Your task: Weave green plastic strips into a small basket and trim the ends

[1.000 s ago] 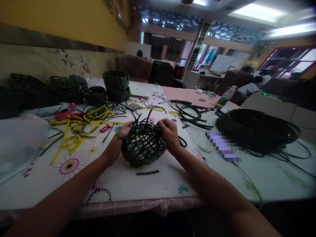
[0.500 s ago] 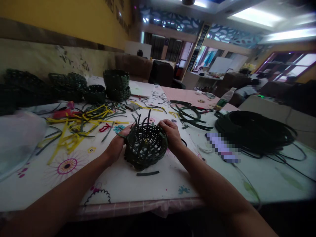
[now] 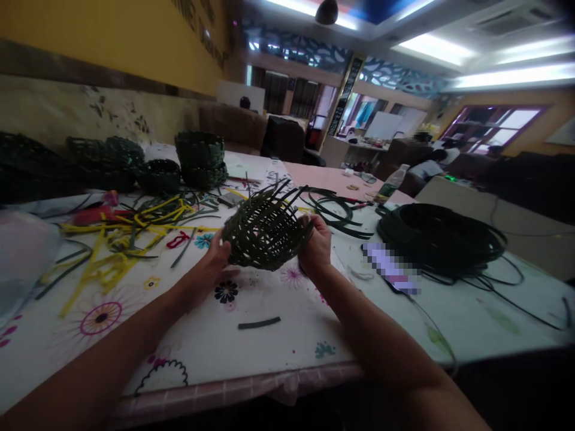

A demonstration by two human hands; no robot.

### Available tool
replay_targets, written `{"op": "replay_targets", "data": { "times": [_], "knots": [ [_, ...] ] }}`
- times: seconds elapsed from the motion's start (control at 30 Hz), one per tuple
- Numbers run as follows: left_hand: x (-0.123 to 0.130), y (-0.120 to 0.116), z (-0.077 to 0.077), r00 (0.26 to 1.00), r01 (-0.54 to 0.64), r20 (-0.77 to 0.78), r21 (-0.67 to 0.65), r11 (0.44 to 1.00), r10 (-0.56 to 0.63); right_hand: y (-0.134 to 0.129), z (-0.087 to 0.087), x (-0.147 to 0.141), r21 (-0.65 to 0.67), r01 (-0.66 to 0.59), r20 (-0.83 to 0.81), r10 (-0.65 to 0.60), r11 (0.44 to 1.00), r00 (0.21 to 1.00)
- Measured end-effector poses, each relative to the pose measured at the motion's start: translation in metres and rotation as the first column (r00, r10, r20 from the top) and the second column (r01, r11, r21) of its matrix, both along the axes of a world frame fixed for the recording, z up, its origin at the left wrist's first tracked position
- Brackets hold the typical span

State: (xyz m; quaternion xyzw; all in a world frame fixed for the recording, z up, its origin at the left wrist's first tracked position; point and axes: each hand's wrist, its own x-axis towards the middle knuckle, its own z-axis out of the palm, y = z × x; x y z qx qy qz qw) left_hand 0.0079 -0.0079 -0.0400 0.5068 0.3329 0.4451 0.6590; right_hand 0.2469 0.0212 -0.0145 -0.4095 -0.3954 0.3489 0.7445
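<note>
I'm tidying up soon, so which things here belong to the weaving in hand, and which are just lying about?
Likely the weaving:
- woven basket, held
- big dark coil
- loose dark strip

Apparently just lying about:
- plastic bottle
- pixelated device

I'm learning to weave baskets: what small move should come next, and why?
Perhaps fold down one loose strip with the right hand: several stick up from the far side of the dark basket, while the left hand holds its left side.
</note>
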Motion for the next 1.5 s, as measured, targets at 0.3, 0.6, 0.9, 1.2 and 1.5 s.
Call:
{"op": "replay_targets", "data": {
  "times": [0.3, 0.6, 0.9, 1.2, 1.5],
  "knots": [
    [-0.012, 0.017, 0.008, 0.975, -0.098, 0.187, -0.110, 0.989, 0.117, -0.012, 0.000, -0.021, 0.105, -0.184, 0.139, 0.168, 0.977, 0.976],
    [-0.024, 0.032, 0.011, 0.965, -0.141, 0.221, -0.026, 0.990, 0.143, -0.019, 0.000, -0.022, 0.144, -0.421, 0.128, 0.405, 0.896, 0.905],
    [-0.025, 0.026, 0.013, 0.957, -0.253, 0.161, 0.046, 0.966, 0.243, -0.013, 0.004, -0.015, -0.013, -0.567, -0.026, 0.566, 0.824, 0.824],
    [-0.025, 0.018, 0.019, 0.935, -0.352, 0.096, 0.136, 0.926, 0.341, -0.003, -0.007, -0.004, -0.100, -0.713, -0.081, 0.709, 0.694, 0.701],
    [-0.020, 0.007, 0.032, 0.924, -0.382, 0.064, 0.217, 0.898, 0.378, 0.001, -0.015, -0.003, -0.202, -0.713, -0.078, 0.715, 0.671, 0.695]
  ]
}}
